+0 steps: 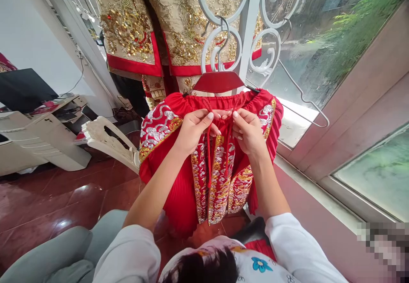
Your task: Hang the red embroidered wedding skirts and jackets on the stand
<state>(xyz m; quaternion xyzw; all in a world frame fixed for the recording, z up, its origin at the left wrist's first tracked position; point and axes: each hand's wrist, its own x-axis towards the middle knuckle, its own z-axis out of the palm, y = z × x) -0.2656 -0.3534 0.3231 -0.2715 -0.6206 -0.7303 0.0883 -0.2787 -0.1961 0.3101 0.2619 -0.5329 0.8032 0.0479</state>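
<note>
A red pleated skirt (179,197) with silver and gold embroidered panels hangs by its gathered waistband from a hanger (219,81) with a red centre piece. At the front of the waistband, my left hand (198,128) pinches a red drawstring (209,159) between thumb and fingers. My right hand (248,130) is closed on the drawstring a little to the right, thumb against fingertips. The fingertips of both hands nearly meet at the middle of the waistband. Loose cord ends dangle over the embroidered panels below; part of the cord is hidden by my fingers.
White scrolled metalwork (246,23) stands behind the hanger, beside gold beaded garments (128,27) with red hems. A bare wire hanger (302,99) hangs by the window. To the left are a white chair (108,136) and a desk (47,134) with a dark monitor (27,91).
</note>
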